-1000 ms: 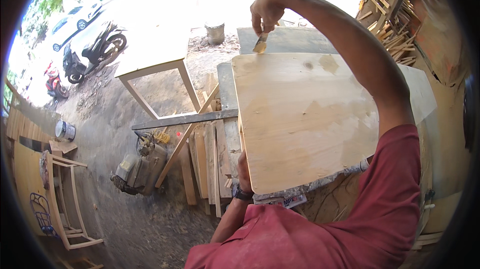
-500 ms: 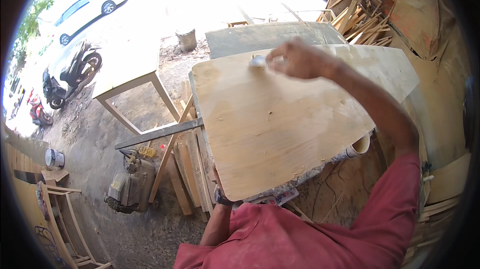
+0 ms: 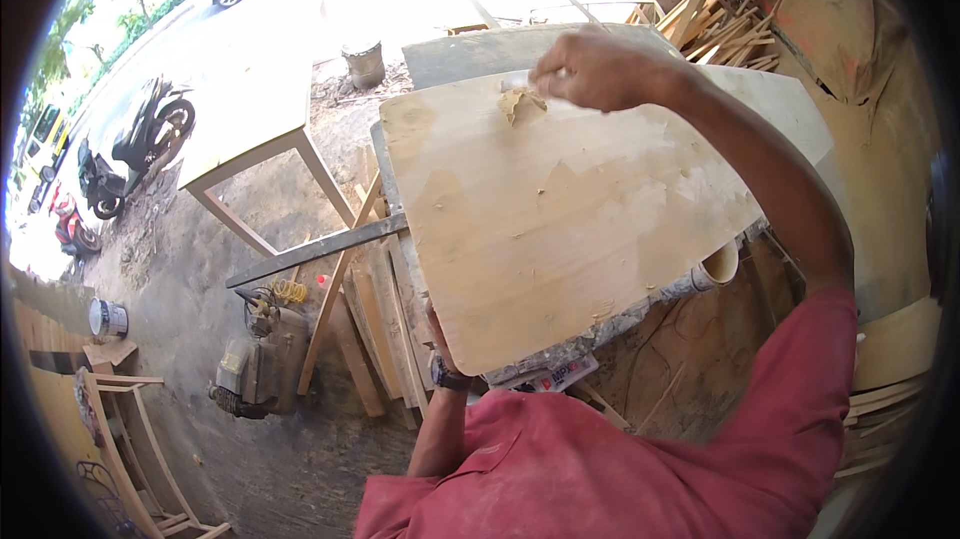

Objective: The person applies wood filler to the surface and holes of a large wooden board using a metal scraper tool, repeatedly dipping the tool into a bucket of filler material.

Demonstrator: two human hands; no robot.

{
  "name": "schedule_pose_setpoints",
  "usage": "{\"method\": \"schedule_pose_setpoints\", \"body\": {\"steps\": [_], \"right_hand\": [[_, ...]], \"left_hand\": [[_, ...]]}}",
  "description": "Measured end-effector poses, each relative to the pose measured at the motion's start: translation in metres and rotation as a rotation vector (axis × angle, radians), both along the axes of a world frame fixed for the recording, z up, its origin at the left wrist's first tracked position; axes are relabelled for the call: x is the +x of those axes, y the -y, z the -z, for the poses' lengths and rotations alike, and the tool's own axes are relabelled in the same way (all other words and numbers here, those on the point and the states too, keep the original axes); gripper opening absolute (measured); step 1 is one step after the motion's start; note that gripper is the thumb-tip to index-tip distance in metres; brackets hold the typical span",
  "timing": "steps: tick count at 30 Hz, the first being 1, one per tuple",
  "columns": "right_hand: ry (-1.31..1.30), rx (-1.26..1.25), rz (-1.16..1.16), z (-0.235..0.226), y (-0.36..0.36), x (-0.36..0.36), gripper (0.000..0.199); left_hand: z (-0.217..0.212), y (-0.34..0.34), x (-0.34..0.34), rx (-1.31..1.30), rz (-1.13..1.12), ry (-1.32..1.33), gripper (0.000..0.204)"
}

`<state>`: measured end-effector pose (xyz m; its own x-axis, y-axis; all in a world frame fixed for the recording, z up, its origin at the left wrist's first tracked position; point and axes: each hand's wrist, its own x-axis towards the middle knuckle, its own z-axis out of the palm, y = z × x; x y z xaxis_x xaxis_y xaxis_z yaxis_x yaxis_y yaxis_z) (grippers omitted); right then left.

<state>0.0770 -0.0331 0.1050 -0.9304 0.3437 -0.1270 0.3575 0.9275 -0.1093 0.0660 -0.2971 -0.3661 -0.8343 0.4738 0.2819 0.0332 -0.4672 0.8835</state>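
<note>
A large pale wooden board [image 3: 560,229] with rounded corners lies in front of me, smeared with tan filler. My right hand [image 3: 605,71] is closed around a putty knife [image 3: 515,85] near the board's far edge. Its pale blade is partly hidden by my fingers. Just below the blade, a lump of tan putty [image 3: 522,106] sits on the wood. My left hand [image 3: 437,331] is at the board's near left edge, with a dark watch [image 3: 447,373] on the wrist. The board's rim hides its fingers.
A grey panel [image 3: 450,57] lies beyond the board. On the left stand a pale table [image 3: 245,154] and a compressor [image 3: 262,364]. A dark bar [image 3: 320,249] juts from the board's left side. An open white tube or pot [image 3: 720,264] is beside the near right edge. Scrap wood [image 3: 700,29] piles up at back right.
The view has shifted, and a red car has appeared on the road. My right hand remains near the far edge with the putty knife; a putty lump now shows below the blade.
</note>
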Motion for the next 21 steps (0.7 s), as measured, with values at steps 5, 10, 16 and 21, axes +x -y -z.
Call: {"method": "schedule_pose_setpoints", "body": {"steps": [5,10,16,21], "right_hand": [[0.315,-0.169,0.006,-0.020,0.013,0.012,0.032],[0.335,-0.074,0.070,-0.039,0.007,-0.018,0.034],[0.373,-0.126,0.066,-0.027,0.002,0.001,0.039],[0.129,-0.203,0.093,-0.020,-0.007,-0.008,0.036]], "left_hand": [[-0.024,-0.002,-0.016,0.034,0.054,-0.103,0.061],[-0.035,-0.009,-0.009,-0.023,-0.017,-0.263,0.078],[-0.042,-0.004,-0.012,-0.068,-0.009,-0.348,0.084],[-0.052,-0.007,-0.012,-0.113,-0.004,-0.355,0.089]]}}
